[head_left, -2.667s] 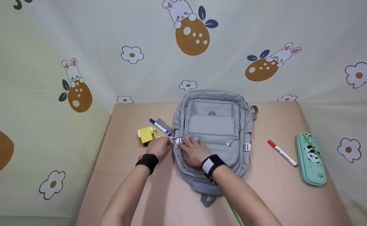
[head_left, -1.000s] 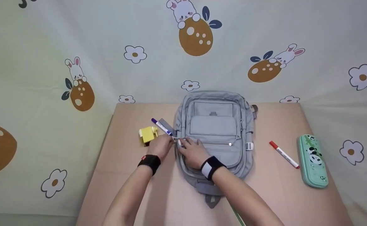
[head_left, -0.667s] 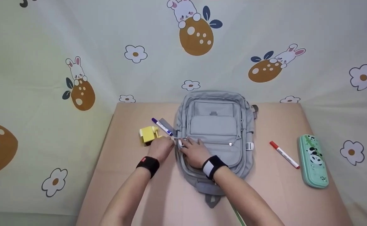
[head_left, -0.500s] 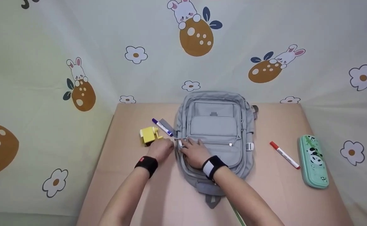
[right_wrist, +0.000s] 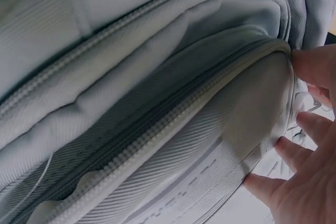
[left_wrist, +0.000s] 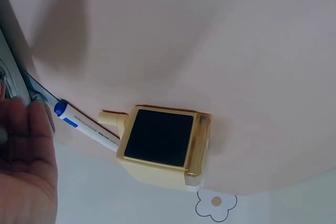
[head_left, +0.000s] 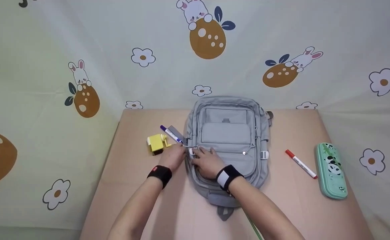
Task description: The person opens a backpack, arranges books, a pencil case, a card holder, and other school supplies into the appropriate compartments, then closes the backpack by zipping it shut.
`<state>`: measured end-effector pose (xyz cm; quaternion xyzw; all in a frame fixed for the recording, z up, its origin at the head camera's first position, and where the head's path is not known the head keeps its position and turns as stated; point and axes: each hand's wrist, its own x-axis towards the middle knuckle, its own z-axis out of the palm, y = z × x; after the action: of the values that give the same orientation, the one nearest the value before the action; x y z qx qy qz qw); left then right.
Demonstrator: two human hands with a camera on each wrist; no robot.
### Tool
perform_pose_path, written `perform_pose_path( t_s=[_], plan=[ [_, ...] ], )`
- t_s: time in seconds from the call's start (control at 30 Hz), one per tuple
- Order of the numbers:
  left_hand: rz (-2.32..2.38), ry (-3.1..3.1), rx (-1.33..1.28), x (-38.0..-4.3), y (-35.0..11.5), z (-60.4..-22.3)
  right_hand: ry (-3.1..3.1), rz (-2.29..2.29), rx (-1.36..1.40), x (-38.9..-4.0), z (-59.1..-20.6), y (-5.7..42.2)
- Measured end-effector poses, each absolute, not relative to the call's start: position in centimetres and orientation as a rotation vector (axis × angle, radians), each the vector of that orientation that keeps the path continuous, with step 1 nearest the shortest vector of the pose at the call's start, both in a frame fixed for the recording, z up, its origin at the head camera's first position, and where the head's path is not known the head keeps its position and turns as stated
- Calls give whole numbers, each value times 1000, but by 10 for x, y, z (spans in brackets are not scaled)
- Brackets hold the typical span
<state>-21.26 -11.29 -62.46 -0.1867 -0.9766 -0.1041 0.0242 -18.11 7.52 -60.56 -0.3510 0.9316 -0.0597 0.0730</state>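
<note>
Grey backpack (head_left: 226, 133) lies front up on the desk (head_left: 298, 203), centre. Right hand (head_left: 209, 163): fingers spread, tips touching the backpack's front near a white buckle (head_left: 191, 151). Left hand (head_left: 172, 156): fingers bent at its left edge, near the blue marker (head_left: 171, 134); cannot tell whether they pinch anything.

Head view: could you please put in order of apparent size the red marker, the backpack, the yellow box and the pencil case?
1. Backpack
2. Pencil case
Smallest, not ranked: red marker and yellow box. The marker looks longer, but the box looks wider.
</note>
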Motion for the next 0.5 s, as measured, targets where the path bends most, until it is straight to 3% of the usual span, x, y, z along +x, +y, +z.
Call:
perform_pose_path(
  t_s=[0.27, 0.5],
  plan=[
    [-321, -3061, -587, -207, -118, -617, 2798, -194, -1077, -182, -604, 79],
    [-423, -3204, -881, -203, -120, -602, 2798, -192, -1076, -181, -602, 79]
  ],
)
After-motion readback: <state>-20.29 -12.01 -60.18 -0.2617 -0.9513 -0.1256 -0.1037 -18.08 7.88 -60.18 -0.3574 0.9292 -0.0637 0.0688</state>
